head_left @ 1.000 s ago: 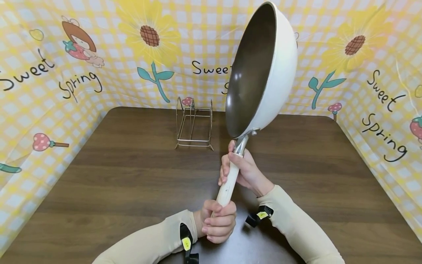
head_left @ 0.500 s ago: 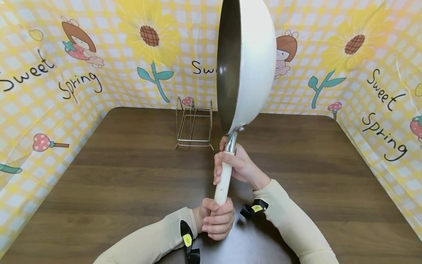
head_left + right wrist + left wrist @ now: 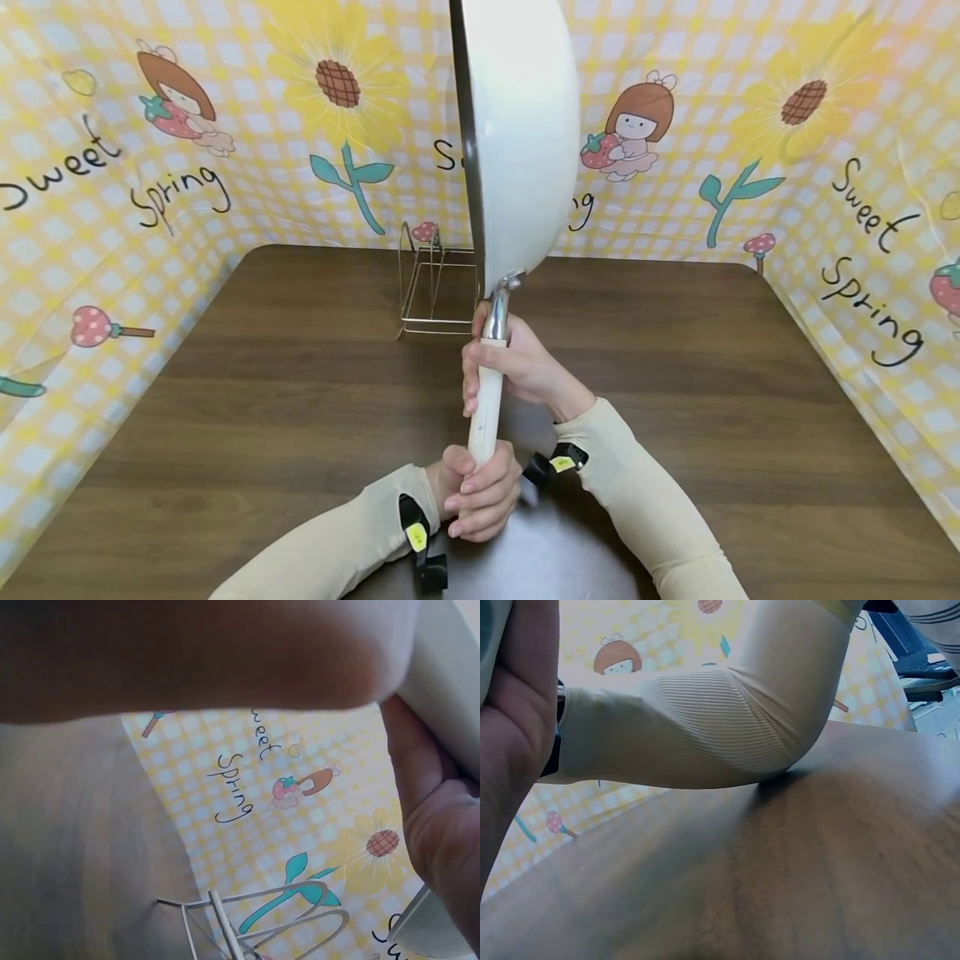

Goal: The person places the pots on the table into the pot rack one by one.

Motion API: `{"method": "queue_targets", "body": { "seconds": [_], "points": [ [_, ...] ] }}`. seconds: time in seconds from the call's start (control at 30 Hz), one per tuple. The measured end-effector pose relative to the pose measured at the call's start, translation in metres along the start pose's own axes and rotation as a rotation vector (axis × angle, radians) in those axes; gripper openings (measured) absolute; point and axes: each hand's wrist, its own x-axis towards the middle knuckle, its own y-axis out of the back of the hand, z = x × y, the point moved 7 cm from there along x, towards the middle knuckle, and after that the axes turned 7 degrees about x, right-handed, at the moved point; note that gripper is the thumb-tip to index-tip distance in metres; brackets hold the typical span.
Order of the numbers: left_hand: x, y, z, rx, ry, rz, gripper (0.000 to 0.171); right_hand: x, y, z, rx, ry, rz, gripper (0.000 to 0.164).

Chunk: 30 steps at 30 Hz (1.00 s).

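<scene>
A white frying pan with a dark inside is held upright above the table, its rim turned left and nearly edge-on. The top of the pan runs out of the head view. My left hand grips the lower end of its pale handle. Higher up, just below the metal neck, the fingers and thumb of my right hand wrap the same handle. Part of the pan also shows in the right wrist view, beside the right hand.
Behind the pan, a wire rack stands on the brown wooden table, partly covered by the pan and right hand. A yellow checked cloth walls the table at the back and sides. A dark chair shows beyond the table.
Both hands have carried the pan to the left. It has turned so that its inside, visible before, is now almost hidden and its white outside faces me. The rack has stayed put.
</scene>
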Motion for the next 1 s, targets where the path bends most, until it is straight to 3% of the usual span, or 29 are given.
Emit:
{"method": "queue_targets", "body": {
  "seconds": [0.53, 0.87, 1.0],
  "points": [
    [-0.011, -0.007, 0.007, -0.001, 0.012, -0.119, 0.048, 0.016, -0.004, 0.012, -0.014, -0.037, 0.039, 0.044],
    [-0.017, -0.007, 0.003, 0.005, 0.045, -0.086, 0.052, 0.016, 0.001, 0.025, 0.035, -0.095, 0.11, 0.038],
    [-0.02, -0.009, 0.003, 0.013, 0.078, -0.068, 0.052, 0.016, 0.0, 0.028, 0.046, -0.12, 0.143, 0.023]
  ]
}}
